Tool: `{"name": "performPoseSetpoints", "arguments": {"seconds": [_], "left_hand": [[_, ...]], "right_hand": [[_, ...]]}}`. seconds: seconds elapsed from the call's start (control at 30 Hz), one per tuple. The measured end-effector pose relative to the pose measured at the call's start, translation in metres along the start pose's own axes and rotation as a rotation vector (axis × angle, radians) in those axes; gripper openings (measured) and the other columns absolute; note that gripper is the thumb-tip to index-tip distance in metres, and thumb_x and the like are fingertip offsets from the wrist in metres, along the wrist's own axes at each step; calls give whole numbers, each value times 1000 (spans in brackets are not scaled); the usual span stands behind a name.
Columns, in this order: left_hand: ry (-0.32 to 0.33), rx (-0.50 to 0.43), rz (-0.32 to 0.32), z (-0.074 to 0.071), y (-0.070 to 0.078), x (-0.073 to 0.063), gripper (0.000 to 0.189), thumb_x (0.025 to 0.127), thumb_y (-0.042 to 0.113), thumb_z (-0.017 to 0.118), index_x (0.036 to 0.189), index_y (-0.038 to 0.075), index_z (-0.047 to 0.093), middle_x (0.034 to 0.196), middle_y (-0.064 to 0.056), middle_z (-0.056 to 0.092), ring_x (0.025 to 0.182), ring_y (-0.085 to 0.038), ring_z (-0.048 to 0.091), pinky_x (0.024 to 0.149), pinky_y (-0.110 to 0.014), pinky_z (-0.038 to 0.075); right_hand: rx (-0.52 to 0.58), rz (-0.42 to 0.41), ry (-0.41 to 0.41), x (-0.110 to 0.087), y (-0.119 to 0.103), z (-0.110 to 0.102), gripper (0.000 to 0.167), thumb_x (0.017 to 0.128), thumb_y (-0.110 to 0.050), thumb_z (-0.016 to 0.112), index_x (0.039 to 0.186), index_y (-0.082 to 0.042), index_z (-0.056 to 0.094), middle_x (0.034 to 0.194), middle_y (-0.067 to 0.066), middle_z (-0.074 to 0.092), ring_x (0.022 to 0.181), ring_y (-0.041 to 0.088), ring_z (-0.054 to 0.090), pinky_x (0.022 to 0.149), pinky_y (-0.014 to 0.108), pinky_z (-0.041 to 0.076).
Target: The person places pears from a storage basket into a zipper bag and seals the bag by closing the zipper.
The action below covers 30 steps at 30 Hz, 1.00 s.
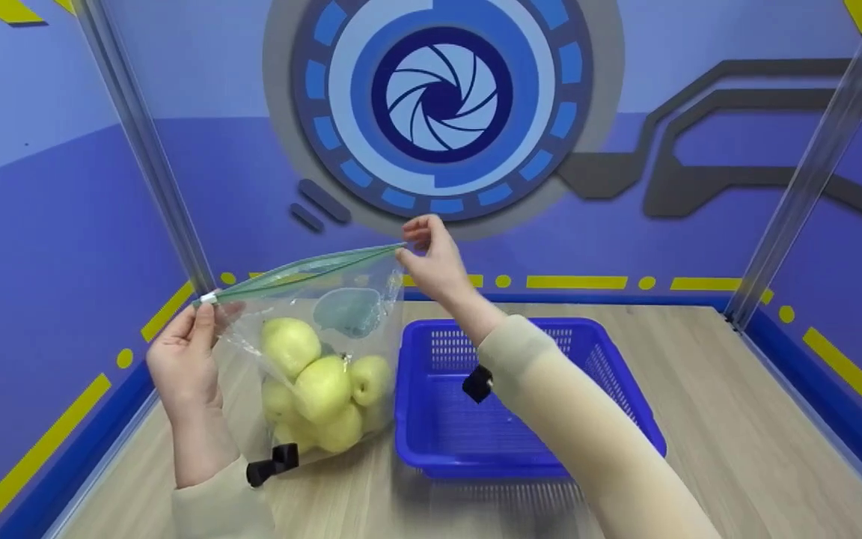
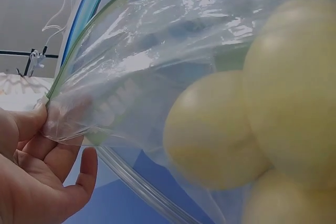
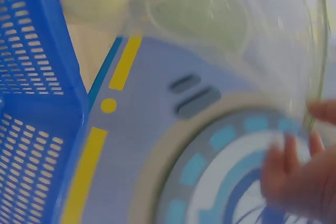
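Note:
A clear zip bag (image 1: pixel 244 337) with a green seal holds several yellow-green apples (image 1: pixel 324 388). My left hand (image 1: pixel 188 359) pinches the bag's top left corner at the white slider (image 1: pixel 209 298). In the left wrist view the left hand (image 2: pixel 47 171) has thumb and fingers at that corner, with the little finger apart. My right hand (image 1: pixel 438 262) is at the top right corner, its thumb and fingers around the end of the seal. The right hand (image 3: pixel 302 177) is blurred and partly cut off in the right wrist view. The seal stretches between both hands.
A blue plastic basket (image 1: pixel 412 449) stands right of the bag on the wooden table (image 1: pixel 730 449), under my right forearm. Printed blue wall panels (image 1: pixel 214 172) close off the back and sides, with metal posts (image 1: pixel 143 150) at the corners.

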<state>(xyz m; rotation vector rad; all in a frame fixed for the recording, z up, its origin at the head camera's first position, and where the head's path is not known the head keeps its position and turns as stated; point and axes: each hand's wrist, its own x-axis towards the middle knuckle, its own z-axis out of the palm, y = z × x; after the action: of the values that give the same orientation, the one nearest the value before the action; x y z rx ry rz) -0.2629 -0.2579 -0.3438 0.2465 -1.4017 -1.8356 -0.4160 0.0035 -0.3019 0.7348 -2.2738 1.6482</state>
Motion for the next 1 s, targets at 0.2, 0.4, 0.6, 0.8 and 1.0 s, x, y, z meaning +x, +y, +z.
{"name": "performPoseSetpoints", "arguments": {"seconds": [0.2, 0.4, 0.6, 0.8, 1.0], "left_hand": [[22, -20, 36, 5, -1, -2, 28, 97, 16, 70, 118, -2, 74, 83, 11, 79, 85, -3, 76, 88, -13, 55], [81, -57, 52, 9, -2, -5, 27, 92, 14, 74, 115, -1, 76, 83, 10, 79, 79, -4, 76, 85, -14, 56], [116, -221, 38, 12, 0, -7, 11, 84, 8, 81, 94, 3, 80, 82, 1, 78, 72, -9, 76, 76, -21, 60], [100, -261, 38, 15, 1, -9, 9, 83, 4, 82, 91, 1, 79, 81, -1, 78, 71, -11, 76, 74, -23, 61], [106, -238, 15, 17, -2, -11, 9, 85, 8, 81, 92, 3, 81, 81, 1, 77, 73, -10, 74, 73, -21, 60]], "right_hand": [[-359, -398, 101, -16, -23, 32, 35, 96, -17, 68, 128, -8, 59, 133, 8, 60, 133, 31, 41, 105, 52, 43], [-560, -490, -87, -26, -52, 62, 37, 102, -32, 63, 134, -14, 60, 136, 0, 63, 144, 26, 41, 126, 54, 25], [-574, -437, -265, -35, -81, 89, 36, 104, -39, 59, 136, -22, 63, 133, -8, 67, 137, 18, 51, 128, 53, 20], [-578, -449, -294, -42, -97, 110, 37, 104, -35, 59, 140, -26, 62, 146, -8, 60, 136, 16, 51, 125, 48, 30], [-525, -372, -292, -41, -103, 121, 22, 102, -33, 63, 119, -25, 76, 118, -12, 75, 108, 11, 62, 102, 28, 47]]}}
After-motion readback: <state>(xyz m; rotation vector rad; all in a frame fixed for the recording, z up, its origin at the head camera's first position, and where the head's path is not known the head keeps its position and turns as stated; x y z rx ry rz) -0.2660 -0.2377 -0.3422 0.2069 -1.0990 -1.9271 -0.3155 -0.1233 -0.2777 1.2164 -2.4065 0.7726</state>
